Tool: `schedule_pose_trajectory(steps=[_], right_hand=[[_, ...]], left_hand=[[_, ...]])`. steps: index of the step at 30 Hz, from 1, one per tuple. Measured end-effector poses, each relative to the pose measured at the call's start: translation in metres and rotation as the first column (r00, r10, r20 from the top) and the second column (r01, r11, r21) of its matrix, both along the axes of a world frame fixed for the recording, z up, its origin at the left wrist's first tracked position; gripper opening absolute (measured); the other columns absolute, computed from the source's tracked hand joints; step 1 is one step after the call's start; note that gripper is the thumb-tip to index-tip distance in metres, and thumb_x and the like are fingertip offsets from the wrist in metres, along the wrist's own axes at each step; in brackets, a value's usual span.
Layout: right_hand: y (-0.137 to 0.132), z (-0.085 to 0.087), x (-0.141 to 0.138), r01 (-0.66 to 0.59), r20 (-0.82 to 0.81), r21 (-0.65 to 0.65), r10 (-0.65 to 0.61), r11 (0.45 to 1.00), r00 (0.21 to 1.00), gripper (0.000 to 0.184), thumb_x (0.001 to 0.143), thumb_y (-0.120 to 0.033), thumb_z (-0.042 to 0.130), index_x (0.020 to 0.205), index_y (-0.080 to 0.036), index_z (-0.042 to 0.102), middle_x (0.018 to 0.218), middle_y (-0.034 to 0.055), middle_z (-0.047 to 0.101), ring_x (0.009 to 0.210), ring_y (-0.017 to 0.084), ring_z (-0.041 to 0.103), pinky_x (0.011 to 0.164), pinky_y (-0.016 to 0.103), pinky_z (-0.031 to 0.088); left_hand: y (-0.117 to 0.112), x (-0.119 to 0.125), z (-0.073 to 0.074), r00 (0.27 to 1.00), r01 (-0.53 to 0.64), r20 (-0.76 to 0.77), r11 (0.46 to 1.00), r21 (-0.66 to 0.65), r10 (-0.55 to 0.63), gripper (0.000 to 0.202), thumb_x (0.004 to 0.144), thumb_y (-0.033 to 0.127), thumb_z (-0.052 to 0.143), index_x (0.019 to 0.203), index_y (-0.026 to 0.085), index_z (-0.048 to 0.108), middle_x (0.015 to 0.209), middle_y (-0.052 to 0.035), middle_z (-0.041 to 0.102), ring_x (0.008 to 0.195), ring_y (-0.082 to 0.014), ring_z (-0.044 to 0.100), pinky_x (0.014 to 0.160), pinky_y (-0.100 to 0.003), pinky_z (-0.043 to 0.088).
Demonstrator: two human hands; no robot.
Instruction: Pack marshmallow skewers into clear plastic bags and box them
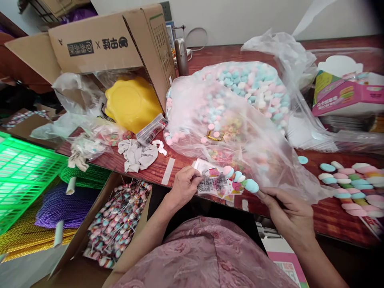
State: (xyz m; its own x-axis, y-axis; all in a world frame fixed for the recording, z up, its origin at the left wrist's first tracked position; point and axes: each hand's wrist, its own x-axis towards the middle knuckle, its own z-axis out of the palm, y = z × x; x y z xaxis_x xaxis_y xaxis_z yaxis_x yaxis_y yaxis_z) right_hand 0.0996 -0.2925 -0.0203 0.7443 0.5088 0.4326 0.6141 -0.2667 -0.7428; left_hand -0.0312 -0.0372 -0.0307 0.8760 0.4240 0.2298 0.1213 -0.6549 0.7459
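We've L hand (183, 186) pinched, wrist (168, 205) behind fingertips (196, 174); our R hand (290, 214) pinched too, fingers (277, 193) twd L's, forearms (143, 237) trailing.

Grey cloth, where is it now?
Head view, left of centre: the grey cloth lies on the table beside the printed packets, left of the left hand.

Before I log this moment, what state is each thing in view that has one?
Left hand, thumb and fingers closed on the printed packets
Right hand, pinching the candy row by its blue end
Candy row, held at that end
Printed packets, gripped by one edge
Large clear bag, bulging with loose candies
Upper cardboard box, open
Lower cardboard box, open, filled with stick candies
Gray cloth, crumpled
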Motion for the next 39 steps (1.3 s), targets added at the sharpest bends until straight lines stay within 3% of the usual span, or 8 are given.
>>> schedule_pose_trajectory(steps=[6,15,19,23,26,30,36,39], right_hand=[[0.012,0.002,-0.002,-0.086,0.089,-0.045,0.090,0.995,0.992,0.009,0.086,-0.021,0.063,0.089,-0.024,0.071,0.077,-0.0001,0.073,0.062,0.015,0.068,0.058,0.024,0.055],[-0.008,0.001,0.010,-0.176,0.258,-0.160,0.213,0.971,0.943,0.014,0.087,-0.014,0.062,0.096,-0.023,0.067,0.077,-0.0001,0.070,0.064,0.013,0.066,0.058,0.022,0.051],[-0.012,0.006,0.015,-0.165,0.429,-0.280,0.277,0.946,0.860,0.017,0.086,-0.011,0.060,0.097,-0.021,0.069,0.077,0.0008,0.068,0.065,0.013,0.063,0.060,0.025,0.048],[-0.013,0.019,0.023,-0.151,0.577,-0.437,0.405,0.887,0.709,0.024,0.086,-0.006,0.052,0.096,-0.020,0.069,0.078,0.0014,0.070,0.064,0.014,0.061,0.062,0.030,0.044],[-0.015,0.026,0.030,-0.179,0.619,-0.426,0.431,0.887,0.657,0.029,0.085,-0.005,0.052,0.102,-0.021,0.068,0.080,0.0006,0.071,0.068,0.015,0.062,0.063,0.031,0.045],[-0.018,0.028,0.035,-0.205,0.605,-0.346,0.385,0.915,0.697,0.031,0.084,-0.007,0.056,0.105,-0.025,0.068,0.080,0.0000,0.072,0.071,0.016,0.064,0.065,0.031,0.048],[-0.022,0.022,0.035,-0.205,0.440,-0.152,0.252,0.967,0.862,0.022,0.086,-0.011,0.059,0.098,-0.024,0.071,0.077,0.0012,0.070,0.069,0.016,0.066,0.064,0.029,0.051],[-0.021,0.018,0.037,-0.225,0.386,-0.130,0.258,0.966,0.886,0.020,0.085,-0.013,0.059,0.095,-0.026,0.071,0.075,-0.0003,0.069,0.064,0.015,0.066,0.060,0.028,0.052]], left_hand=[[0.001,-0.002,-0.001,0.998,0.039,0.047,0.996,-0.084,-0.035,0.012,0.082,0.019,0.068,0.071,0.016,0.064,0.070,-0.0007,0.061,0.067,-0.0124,0.054,0.063,-0.025,0.040],[0.001,-0.003,-0.004,0.993,0.079,0.096,0.990,-0.120,-0.068,0.016,0.084,0.025,0.068,0.072,0.016,0.065,0.070,-0.0018,0.063,0.067,-0.0124,0.056,0.064,-0.024,0.042],[0.001,-0.003,-0.004,0.988,0.126,0.098,0.991,-0.037,-0.122,0.014,0.085,0.023,0.067,0.072,0.016,0.065,0.070,-0.0018,0.062,0.067,-0.0128,0.056,0.065,-0.025,0.042],[0.002,-0.003,-0.001,0.969,0.220,0.092,0.970,0.101,-0.229,0.014,0.087,0.021,0.063,0.073,0.017,0.064,0.068,-0.0023,0.061,0.068,-0.0138,0.055,0.067,-0.026,0.042],[0.002,-0.003,0.001,0.964,0.250,0.076,0.964,0.091,-0.257,0.015,0.088,0.022,0.062,0.074,0.017,0.065,0.069,-0.0026,0.061,0.068,-0.0137,0.055,0.067,-0.026,0.043],[0.001,-0.003,0.002,0.970,0.235,0.066,0.972,0.014,-0.235,0.015,0.086,0.023,0.064,0.072,0.017,0.065,0.068,-0.0019,0.061,0.066,-0.0128,0.055,0.065,-0.025,0.043],[0.005,-0.001,0.003,0.977,0.212,0.018,0.967,-0.141,-0.212,0.013,0.081,0.021,0.068,0.070,0.015,0.065,0.067,-0.0004,0.061,0.064,-0.0108,0.054,0.063,-0.023,0.041],[0.008,0.000,0.004,0.978,0.199,-0.018,0.958,-0.209,-0.207,0.013,0.080,0.022,0.069,0.070,0.015,0.065,0.068,-0.0001,0.061,0.064,-0.0107,0.054,0.062,-0.023,0.041]])
